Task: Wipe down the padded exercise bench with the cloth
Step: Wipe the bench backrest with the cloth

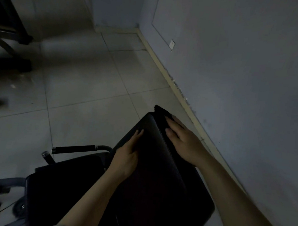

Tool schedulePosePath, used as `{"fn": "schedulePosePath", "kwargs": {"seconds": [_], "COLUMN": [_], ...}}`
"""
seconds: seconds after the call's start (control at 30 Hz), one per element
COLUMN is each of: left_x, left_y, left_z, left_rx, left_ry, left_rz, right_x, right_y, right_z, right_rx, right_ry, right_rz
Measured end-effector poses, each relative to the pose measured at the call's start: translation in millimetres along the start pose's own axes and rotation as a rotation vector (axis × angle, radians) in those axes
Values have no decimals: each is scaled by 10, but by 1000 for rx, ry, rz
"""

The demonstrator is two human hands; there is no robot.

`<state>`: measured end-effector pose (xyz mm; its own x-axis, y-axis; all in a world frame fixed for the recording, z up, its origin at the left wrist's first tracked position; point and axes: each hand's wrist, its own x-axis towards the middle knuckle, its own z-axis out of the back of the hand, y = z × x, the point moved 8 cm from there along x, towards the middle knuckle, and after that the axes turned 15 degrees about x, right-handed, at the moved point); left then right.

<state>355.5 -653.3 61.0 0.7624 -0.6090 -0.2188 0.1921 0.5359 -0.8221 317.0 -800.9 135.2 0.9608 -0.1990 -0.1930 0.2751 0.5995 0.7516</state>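
Observation:
The black padded bench back pad (151, 166) slants up from the lower middle toward the wall, and a second black seat pad (64, 183) lies to its lower left. My left hand (128, 156) rests flat with straight fingers on the pad's left side. Along the pad's right edge near its top, my right hand (183, 140) presses a dark cloth (162, 112) with straight fingers. A corner of the cloth sticks out past the fingertips; the rest is hidden under the hand. The scene is dim.
A black foam-covered handle bar (75, 149) with a chrome end juts out left of the bench. Grey tiled floor (85, 93) spreads beyond. A blue-grey wall (245, 84) with a skirting board runs close on the right. Dark equipment legs (10, 48) stand at far left.

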Motion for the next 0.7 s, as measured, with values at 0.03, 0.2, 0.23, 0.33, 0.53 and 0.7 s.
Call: {"fn": "schedulePosePath", "kwargs": {"seconds": [0.03, 0.2, 0.23, 0.33, 0.53, 0.7], "left_x": [0, 17, 18, 20, 47, 26], "left_y": [16, 59, 62, 79, 96, 122], "left_z": [-8, -6, -6, -14, 3, -70], "left_rx": [34, 94, 93, 89, 16, -6], "left_ry": [0, 1, 4, 12, -10, -55], "left_rz": [0, 1, 2, 9, 5, 4], "right_x": [-87, -1140, -1347, -1569, -585, 315], "right_y": [60, 293, 260, 66, 136, 271], "right_z": [15, 39, 1, -178, -260, -293], "right_rx": [-38, -368, -405, -459, -373, -367], "right_ry": [-45, -177, -148, 19, 49, 44], "right_rz": [22, 189, 174, 159, 159, 80]}}
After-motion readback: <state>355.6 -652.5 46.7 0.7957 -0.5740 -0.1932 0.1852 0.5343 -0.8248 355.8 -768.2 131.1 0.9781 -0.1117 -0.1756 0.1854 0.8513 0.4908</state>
